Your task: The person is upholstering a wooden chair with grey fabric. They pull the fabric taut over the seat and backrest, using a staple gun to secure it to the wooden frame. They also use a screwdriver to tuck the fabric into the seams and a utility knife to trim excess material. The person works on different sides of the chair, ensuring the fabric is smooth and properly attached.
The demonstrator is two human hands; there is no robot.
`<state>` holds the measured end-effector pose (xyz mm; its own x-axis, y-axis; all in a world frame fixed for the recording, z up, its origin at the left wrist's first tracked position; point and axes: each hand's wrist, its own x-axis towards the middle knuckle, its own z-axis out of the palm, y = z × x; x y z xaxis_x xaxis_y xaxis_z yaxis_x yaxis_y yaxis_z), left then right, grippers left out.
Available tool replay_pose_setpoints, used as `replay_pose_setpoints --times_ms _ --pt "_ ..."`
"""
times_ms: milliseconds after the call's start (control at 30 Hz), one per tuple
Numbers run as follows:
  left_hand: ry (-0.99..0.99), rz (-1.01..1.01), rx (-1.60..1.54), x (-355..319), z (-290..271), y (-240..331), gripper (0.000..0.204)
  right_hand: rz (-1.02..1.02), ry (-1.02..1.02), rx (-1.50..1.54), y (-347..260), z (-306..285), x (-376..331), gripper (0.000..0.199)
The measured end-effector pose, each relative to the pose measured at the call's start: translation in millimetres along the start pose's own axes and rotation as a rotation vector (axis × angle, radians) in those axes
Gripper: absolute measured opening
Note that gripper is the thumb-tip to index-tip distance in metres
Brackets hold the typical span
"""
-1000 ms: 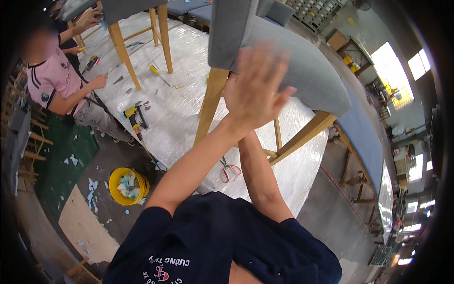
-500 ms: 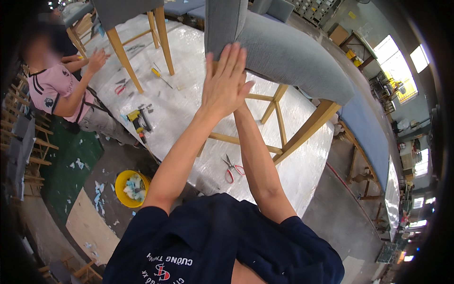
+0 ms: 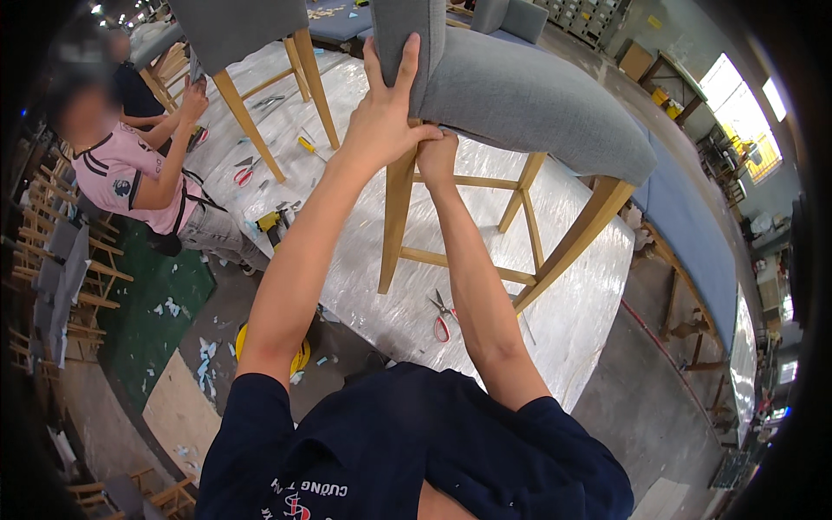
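A bar chair with a grey upholstered seat (image 3: 529, 95) and wooden legs stands on the plastic-covered table (image 3: 373, 325). My left hand (image 3: 386, 113) lies against the lower chair back (image 3: 394, 22), its fingers spread on the fabric and its thumb reaching toward my other hand. Just under the seat's edge, beside the top of a wooden leg (image 3: 396, 225), my right hand (image 3: 438, 156) is closed. Its fingertips are hidden, and whatever they pinch cannot be made out. Red-handled scissors (image 3: 442, 322) lie on the table beside my right forearm.
At the left, a co-worker in a pink shirt (image 3: 117, 169) stands by another grey chair (image 3: 243, 30). A yellow tool (image 3: 269, 221), a yellow-handled screwdriver (image 3: 306, 145) and more scissors (image 3: 243, 176) lie on the table. My left arm partly covers a yellow bucket (image 3: 301, 357).
My hands were together, the left over the right, against the chair. Now they are apart: the left has spread on the chair back, the right closed beneath the seat edge. The view has shifted slightly.
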<state>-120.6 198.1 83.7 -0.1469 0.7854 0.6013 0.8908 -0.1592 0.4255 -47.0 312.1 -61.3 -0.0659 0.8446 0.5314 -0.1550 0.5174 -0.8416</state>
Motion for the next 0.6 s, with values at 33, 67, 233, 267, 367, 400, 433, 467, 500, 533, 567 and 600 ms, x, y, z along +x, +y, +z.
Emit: replay_pose_setpoints --times_ms 33,67,233,267,367,400,433,467,500,533,567,600 --pt "0.031 0.012 0.007 2 4 -2 0.137 0.067 -0.011 0.036 -4 2 1 0.032" --pt "0.062 0.025 0.013 3 8 -3 0.139 0.133 -0.021 0.073 -8 3 2 0.029" --pt "0.034 -0.058 0.021 5 12 5 0.142 0.036 -0.012 0.027 -3 3 -1 0.025" --pt "0.039 -0.053 0.029 5 12 8 0.141 -0.1 0.041 0.041 0 3 -1 0.026" --pt "0.021 -0.103 0.039 -3 10 12 0.136 0.095 -0.14 -0.038 -7 -8 -5 0.03" --pt "0.008 -0.126 0.036 -6 10 13 0.134 0.097 -0.116 -0.045 -11 -7 -8 0.031" --pt "0.02 -0.12 0.038 -9 11 15 0.132 0.104 -0.089 -0.054 -14 -4 -13 0.032" --pt "0.031 -0.114 0.039 -12 12 16 0.13 0.112 -0.061 -0.063 -16 -4 -17 0.033" --pt "0.041 -0.108 0.039 -15 14 18 0.128 0.123 -0.073 -0.056 -18 -8 -18 0.033" --pt "0.03 -0.125 0.011 -18 13 19 0.125 0.139 -0.089 -0.043 -22 -8 -20 0.033" --pt "0.046 -0.114 -0.012 -20 14 20 0.124 0.155 -0.104 -0.03 -25 -7 -21 0.034" --pt "0.06 -0.103 -0.036 -22 17 19 0.123 0.142 -0.09 -0.032 -25 -6 -22 0.034"
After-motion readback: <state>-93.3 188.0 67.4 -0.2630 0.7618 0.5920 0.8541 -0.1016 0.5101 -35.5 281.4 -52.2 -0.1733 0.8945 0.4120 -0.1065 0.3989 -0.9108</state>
